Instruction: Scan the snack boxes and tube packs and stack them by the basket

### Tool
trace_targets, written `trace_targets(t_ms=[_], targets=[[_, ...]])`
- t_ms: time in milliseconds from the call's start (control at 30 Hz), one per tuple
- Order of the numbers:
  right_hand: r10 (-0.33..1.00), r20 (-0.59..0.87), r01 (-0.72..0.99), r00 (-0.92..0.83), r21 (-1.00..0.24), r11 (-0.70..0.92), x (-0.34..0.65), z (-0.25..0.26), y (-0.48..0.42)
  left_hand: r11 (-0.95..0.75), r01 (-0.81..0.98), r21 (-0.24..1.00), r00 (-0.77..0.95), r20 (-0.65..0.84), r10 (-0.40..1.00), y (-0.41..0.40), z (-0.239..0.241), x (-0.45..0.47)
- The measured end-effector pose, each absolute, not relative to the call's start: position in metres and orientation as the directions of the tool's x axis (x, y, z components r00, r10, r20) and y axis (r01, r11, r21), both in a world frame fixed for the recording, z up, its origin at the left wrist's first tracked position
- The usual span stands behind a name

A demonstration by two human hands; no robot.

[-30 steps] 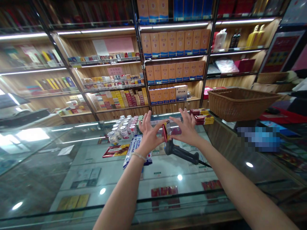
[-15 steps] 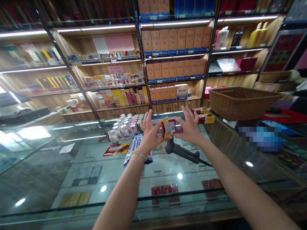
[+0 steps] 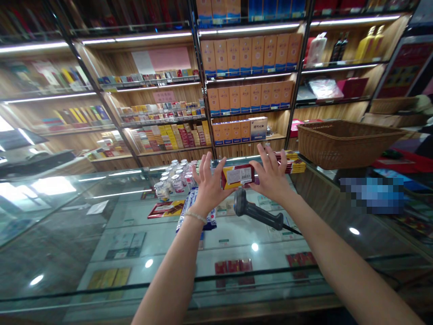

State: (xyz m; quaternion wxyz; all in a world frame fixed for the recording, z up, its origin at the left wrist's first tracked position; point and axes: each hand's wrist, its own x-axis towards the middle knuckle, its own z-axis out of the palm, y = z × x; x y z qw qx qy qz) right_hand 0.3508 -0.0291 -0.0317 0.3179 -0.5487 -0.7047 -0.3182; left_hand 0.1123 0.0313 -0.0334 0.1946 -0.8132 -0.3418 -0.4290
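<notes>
Both my hands hold a small red pack [image 3: 237, 175] with a white label, flat side toward me, above the glass counter [image 3: 101, 234]. My left hand [image 3: 208, 186] pinches its left end with the thumb, the other fingers spread upward. My right hand [image 3: 270, 177] pinches its right end, fingers also spread. Just below the pack a black barcode scanner [image 3: 257, 210] lies on the glass with its head toward the pack. A blue and white carton [image 3: 191, 212] lies under my left wrist.
Small white-capped jars [image 3: 172, 177] stand in a cluster behind my left hand. A red and yellow pack [image 3: 164, 209] lies flat to the left. A wicker basket [image 3: 345, 141] sits on the counter at right, stacked red packs [image 3: 293, 162] beside it. Stocked shelves [image 3: 169, 135] fill the back wall.
The pack has turned from edge-on to flat, label facing me, and risen slightly between both hands. The scanner has stayed on the glass.
</notes>
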Motion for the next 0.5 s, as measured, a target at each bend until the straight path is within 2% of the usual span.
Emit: trace_targets(t_ms=[300,500], targets=[[0.676,0.723,0.986,-0.143,0.043,0.162,0.347,-0.022,-0.039,-0.644,0.765,-0.005,0.421,0.76,0.494,0.022,-0.025,0.11],[0.682,0.714,0.984,-0.16,0.063,0.165,0.347,-0.023,-0.039,-0.618,0.786,0.014,0.401,0.75,0.526,0.021,-0.024,0.111]])
